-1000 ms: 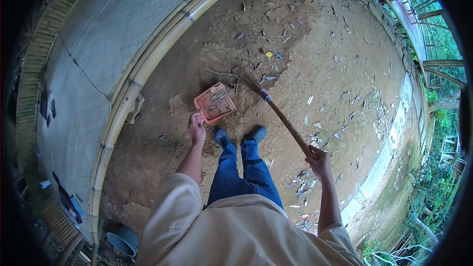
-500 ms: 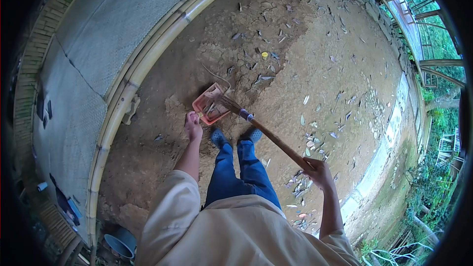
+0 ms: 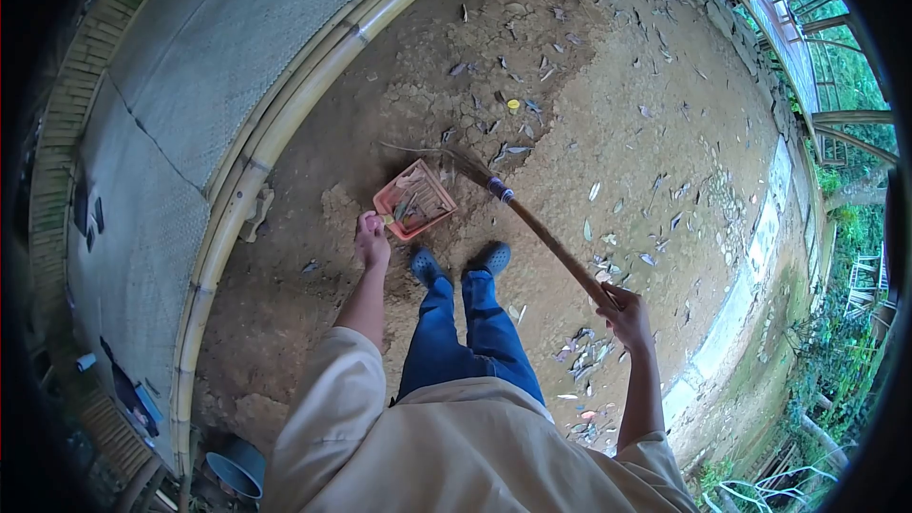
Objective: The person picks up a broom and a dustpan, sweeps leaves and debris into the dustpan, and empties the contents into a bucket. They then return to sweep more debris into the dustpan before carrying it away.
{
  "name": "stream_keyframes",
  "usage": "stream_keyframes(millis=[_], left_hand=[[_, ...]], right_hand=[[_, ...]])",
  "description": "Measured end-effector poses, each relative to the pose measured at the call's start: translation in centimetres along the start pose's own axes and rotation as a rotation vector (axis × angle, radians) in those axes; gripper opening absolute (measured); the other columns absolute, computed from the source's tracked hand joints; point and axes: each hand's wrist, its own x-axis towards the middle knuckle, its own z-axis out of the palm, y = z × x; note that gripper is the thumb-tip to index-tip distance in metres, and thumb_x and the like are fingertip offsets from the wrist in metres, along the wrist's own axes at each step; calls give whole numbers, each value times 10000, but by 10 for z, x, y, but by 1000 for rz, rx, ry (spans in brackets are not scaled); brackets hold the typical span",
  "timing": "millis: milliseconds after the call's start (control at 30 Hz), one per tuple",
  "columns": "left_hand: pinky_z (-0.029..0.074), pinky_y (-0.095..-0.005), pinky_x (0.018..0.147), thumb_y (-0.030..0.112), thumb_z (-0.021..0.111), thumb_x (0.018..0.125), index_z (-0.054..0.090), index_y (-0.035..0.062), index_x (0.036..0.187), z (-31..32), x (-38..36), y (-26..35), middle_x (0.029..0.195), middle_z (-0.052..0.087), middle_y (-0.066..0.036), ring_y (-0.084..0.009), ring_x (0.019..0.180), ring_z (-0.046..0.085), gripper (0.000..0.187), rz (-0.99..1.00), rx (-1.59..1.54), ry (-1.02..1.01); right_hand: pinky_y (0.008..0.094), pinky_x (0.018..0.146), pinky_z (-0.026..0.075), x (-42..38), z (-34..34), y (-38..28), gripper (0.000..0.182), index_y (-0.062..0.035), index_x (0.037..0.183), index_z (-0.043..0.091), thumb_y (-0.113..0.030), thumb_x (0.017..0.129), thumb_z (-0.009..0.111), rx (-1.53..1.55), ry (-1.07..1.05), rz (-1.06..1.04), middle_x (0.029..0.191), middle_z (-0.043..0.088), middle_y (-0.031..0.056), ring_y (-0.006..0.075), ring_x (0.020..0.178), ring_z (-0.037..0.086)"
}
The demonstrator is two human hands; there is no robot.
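My left hand (image 3: 371, 239) grips the handle of a reddish-orange dustpan (image 3: 439, 219), which is down at the dirt ground just ahead of my feet. Some leaves (image 3: 407, 208) and debris lie inside the pan. In my right hand (image 3: 624, 315) is the long handle of a broom (image 3: 546, 239), slanting forward and left. Purple binding wraps the broom above its bristles (image 3: 467, 167), which are just beyond the pan's far right corner, apart from it. A thin twig (image 3: 415, 147) lies beside the bristle tips.
Dry leaves (image 3: 584, 356) are scattered over the dirt ground (image 3: 560, 180), with a small yellow piece (image 3: 513, 104) farther ahead. On the left runs a bamboo-edged platform (image 3: 275, 100) with a woven mat. A dark bucket (image 3: 236, 467) stands at lower left. A pale paved strip (image 3: 727, 332) borders the right.
The broom's bristles have moved out of the dustpan, forward and to the right, so the pan's inside shows more. My right hand has shifted slightly right. The dustpan stays nearly in place.
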Motion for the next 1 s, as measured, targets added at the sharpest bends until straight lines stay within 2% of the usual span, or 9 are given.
stream_keyframes(millis=[133,333,433,533,567,667,800,900,1000], left_hand=[[493,-416,794,70,664,869,572,126,1145,5,11,-6,1025,660,-135,-327,944,634,296,9,-42,14],[498,-391,778,57,667,867,572,111,1142,13,26,-14,988,662,-117,-286,902,639,296,-33,-176,39],[499,-379,769,40,671,861,574,100,1136,10,22,-6,981,661,-113,-271,890,638,298,-55,-130,51],[500,-373,764,29,675,856,575,98,1134,12,19,1,980,660,-112,-268,883,636,304,-87,-91,56],[500,-373,764,28,676,855,575,100,1135,11,17,6,980,660,-111,-268,883,636,306,-102,-86,60],[505,-366,767,34,679,856,572,99,1141,22,22,-18,980,659,-112,-262,884,637,311,-88,-98,71],[510,-366,771,48,689,858,568,97,1154,11,18,-2,982,658,-113,-258,880,642,324,-63,23,63],[514,-358,768,79,697,865,563,97,1166,8,14,-4,990,660,-112,-250,877,651,330,-84,-80,86],[517,-356,761,111,698,875,558,98,1174,9,14,-16,983,666,-110,-239,879,658,331,-99,-112,121]], right_hand=[[306,643,516,16,7,-2,537,-38,1242,643,-60,715,745,-28,44,-21,933,737,142,156,691,661],[339,774,530,32,13,-16,553,-61,1252,637,-84,713,758,-87,76,-73,1051,716,173,224,882,702],[360,809,530,41,23,-30,538,-82,1254,638,-131,731,754,-122,87,-97,1068,702,194,269,930,699],[398,814,533,65,45,-36,525,-98,1254,634,-171,745,738,-264,145,-255,1064,692,205,334,934,688],[438,815,528,72,53,-42,520,-121,1256,629,-175,746,720,-289,113,-204,1063,679,211,383,944,663],[453,806,525,88,67,-41,526,-133,1256,628,-175,740,726,-432,62,-229,1042,682,208,391,931,660],[427,771,523,72,51,-32,519,-136,1264,623,-141,757,731,-351,-108,-185,959,694,213,346,887,690],[354,645,517,51,36,-13,519,-93,1268,625,-89,759,726,-211,-138,-86,861,714,165,226,714,680],[276,530,465,24,16,-23,516,-46,1271,623,-56,764,720,75,-128,129,774,689,77,108,579,578]])
